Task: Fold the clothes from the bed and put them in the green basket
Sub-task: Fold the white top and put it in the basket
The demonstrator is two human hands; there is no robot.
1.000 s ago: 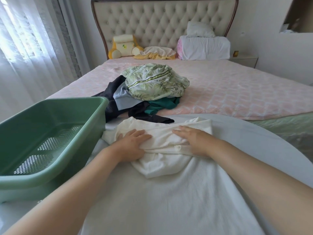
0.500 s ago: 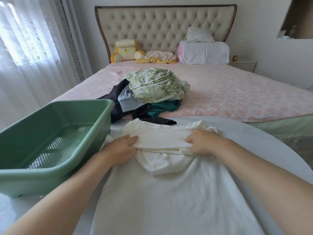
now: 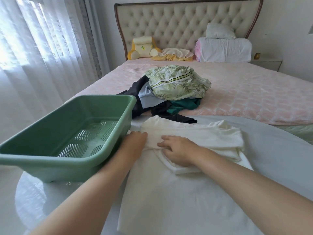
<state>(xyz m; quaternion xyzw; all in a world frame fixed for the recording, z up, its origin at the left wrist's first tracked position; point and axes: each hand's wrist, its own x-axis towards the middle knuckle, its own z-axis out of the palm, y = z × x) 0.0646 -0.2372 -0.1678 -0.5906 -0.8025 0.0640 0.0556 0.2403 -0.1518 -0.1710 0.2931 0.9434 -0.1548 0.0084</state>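
A white garment point(image 3: 194, 192) lies spread on the round white table, its top part folded over into a band point(image 3: 203, 134). My left hand point(image 3: 135, 141) is at the band's left end beside the green basket point(image 3: 71, 160). Its fingers are curled into the cloth. My right hand point(image 3: 177, 150) lies flat on the fold close to the left hand, fingers straight and pointing left. The basket stands on the table's left side and holds nothing. On the pink bed behind lies a pile of unfolded clothes point(image 3: 176, 85) with a leaf-print piece on top of dark, light blue and teal ones.
The round table point(image 3: 279, 150) meets the foot of the bed point(image 3: 245, 92). Pillows point(image 3: 223, 48), a yellow plush toy point(image 3: 142, 48) and a crumpled cloth lie at the tufted headboard. Sheer curtains hang on the left. A nightstand point(image 3: 265, 62) is at the far right.
My right hand slid left along the folded band until it came close to the left hand. The left hand shifted to the band's left end and curled into the cloth. The view turned left.
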